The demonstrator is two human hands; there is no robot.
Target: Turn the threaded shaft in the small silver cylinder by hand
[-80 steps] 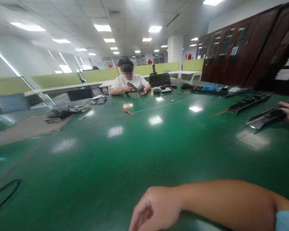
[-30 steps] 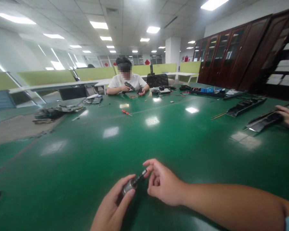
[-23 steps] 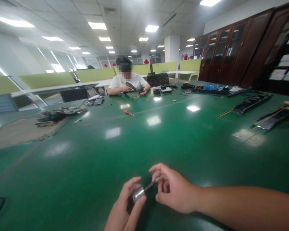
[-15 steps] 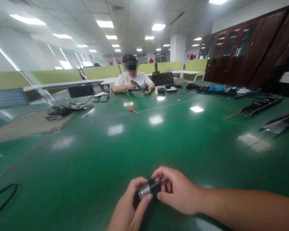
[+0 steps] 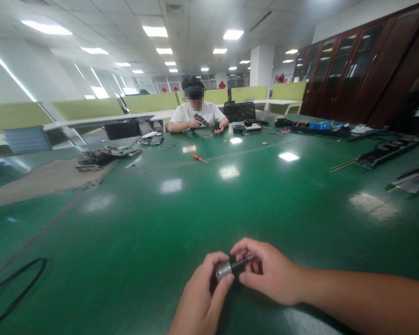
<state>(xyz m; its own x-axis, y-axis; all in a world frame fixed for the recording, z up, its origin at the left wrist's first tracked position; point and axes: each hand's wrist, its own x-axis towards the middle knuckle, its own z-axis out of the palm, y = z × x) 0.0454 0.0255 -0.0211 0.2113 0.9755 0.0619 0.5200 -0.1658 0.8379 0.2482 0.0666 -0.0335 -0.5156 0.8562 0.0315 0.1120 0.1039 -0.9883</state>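
Silver-grey metal was framed by the two hands: a metal cylinder (image 5: 224, 271) with a dark ribbed shaft (image 5: 239, 264) was held over the near part of the green tabletop (image 5: 153, 228). The cylinder was pinched in the left hand (image 5: 203, 289), with the thumb set on its near side and the forefinger bent over its far side, so the shaft was pointed rightward and slightly away. The fingers of the right hand (image 5: 275, 272) were loosely curled about the shaft's pale tip, a gap being left between forefinger and thumb; whether the tip was touched could not be told.

Good handling was judged to call for the cylinder to be gripped firmly on the left and the shaft to be met lightly on the right, along its axis, since the part could be tilted by sideways pressure. The ribbed stretch was best left uncovered, so that it could be watched.

The left hand was raised from the bottom edge, while the right forearm was stretched in almost level from the right. Both were placed well apart from the black cable (image 5: 39, 275).
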